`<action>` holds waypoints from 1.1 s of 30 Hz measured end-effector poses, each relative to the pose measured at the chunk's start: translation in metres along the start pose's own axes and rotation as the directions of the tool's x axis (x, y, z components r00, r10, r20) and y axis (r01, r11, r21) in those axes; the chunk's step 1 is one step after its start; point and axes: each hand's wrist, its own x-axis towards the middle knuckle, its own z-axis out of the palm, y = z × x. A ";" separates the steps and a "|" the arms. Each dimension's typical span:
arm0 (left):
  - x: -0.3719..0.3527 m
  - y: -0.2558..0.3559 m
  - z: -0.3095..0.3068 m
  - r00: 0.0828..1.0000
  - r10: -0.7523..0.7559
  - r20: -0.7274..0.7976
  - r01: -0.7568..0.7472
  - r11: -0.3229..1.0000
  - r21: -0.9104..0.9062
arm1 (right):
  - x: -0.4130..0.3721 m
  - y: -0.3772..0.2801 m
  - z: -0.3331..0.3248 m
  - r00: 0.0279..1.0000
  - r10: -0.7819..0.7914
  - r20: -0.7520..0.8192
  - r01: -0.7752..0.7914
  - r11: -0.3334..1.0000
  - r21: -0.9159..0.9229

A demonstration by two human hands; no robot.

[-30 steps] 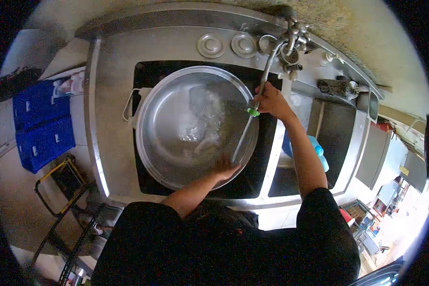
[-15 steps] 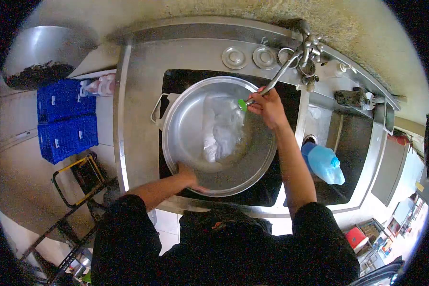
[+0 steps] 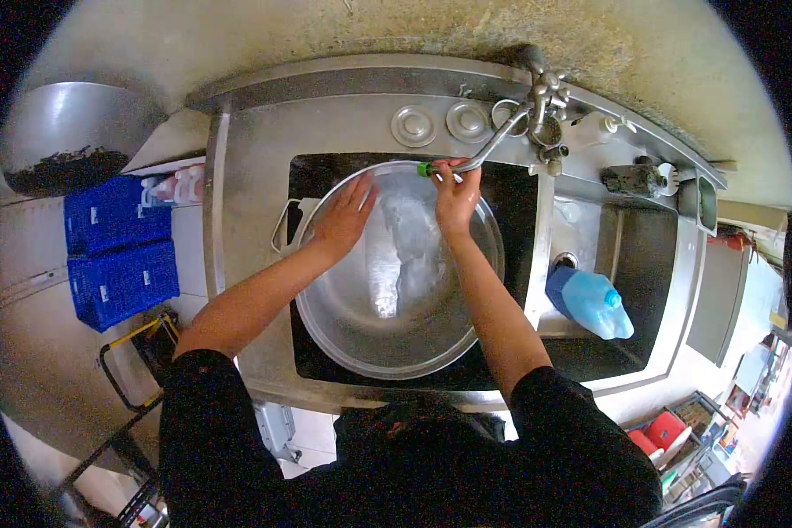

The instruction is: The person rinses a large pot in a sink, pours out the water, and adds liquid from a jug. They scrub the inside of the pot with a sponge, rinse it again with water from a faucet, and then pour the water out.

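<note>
The basin (image 3: 396,308) under my left hand (image 3: 348,216) is glossy metal, the spout (image 3: 495,145) in my right hand (image 3: 456,195) shiny metal tipped with green plastic, the sink surround (image 3: 246,211) duller brushed steel.

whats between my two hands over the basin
In the head view, only the wet inner wall of the metal basin, with water on it, lies between the left hand and the right hand, which grips the tap spout.

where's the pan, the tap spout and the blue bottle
pan (image 3: 348,317), head view, bare inner wall on its left side
spout (image 3: 495,141), head view, middle of the bare metal tube
bottle (image 3: 588,304), head view, middle of its blue body
</note>
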 end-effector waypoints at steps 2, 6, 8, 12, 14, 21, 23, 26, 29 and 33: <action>0.016 0.008 0.021 0.996 -0.058 -0.068 0.050 0.993 -0.110 | 0.006 0.010 -0.018 0.997 -0.079 -0.007 0.073 0.946 -0.317; 0.033 0.033 0.030 0.978 -0.165 -0.126 0.135 0.968 -0.214 | 0.015 0.003 -0.070 0.970 -0.191 0.149 0.241 0.720 -0.651; 0.044 0.047 0.025 0.978 -0.158 -0.138 0.109 0.945 -0.308 | 0.024 -0.006 -0.099 0.961 -0.148 0.234 0.274 0.632 -0.724; 0.082 0.080 0.042 0.965 -0.198 -0.174 0.114 0.909 -0.401 | 0.036 -0.042 -0.120 0.935 0.016 0.355 0.305 0.477 -0.825; 0.103 0.100 0.056 0.955 -0.218 -0.202 0.116 0.900 -0.420 | 0.040 -0.049 -0.127 0.917 0.072 0.391 0.320 0.452 -0.833; 0.113 0.193 0.070 0.991 -0.131 -0.034 0.101 0.883 -0.459 | 0.035 -0.054 -0.128 0.908 0.179 0.379 0.265 0.456 -0.850; 0.124 0.235 0.145 0.954 -0.270 -0.133 -0.054 0.282 -0.958 | 0.031 -0.066 -0.122 0.919 0.173 0.354 0.270 0.378 -0.885; 0.102 0.259 0.113 0.970 -0.242 0.010 0.094 0.339 -0.936 | 0.027 -0.068 -0.126 0.926 0.191 0.326 0.266 0.285 -0.921; 0.071 0.272 0.107 0.993 -0.005 -0.122 -0.079 0.733 -0.675 | 0.025 -0.064 -0.123 0.937 0.201 0.285 0.216 0.306 -0.927; 0.029 0.283 0.130 0.922 0.382 -0.059 -0.246 0.462 -0.852 | 0.012 -0.043 -0.135 0.947 0.195 0.254 0.124 0.507 -0.853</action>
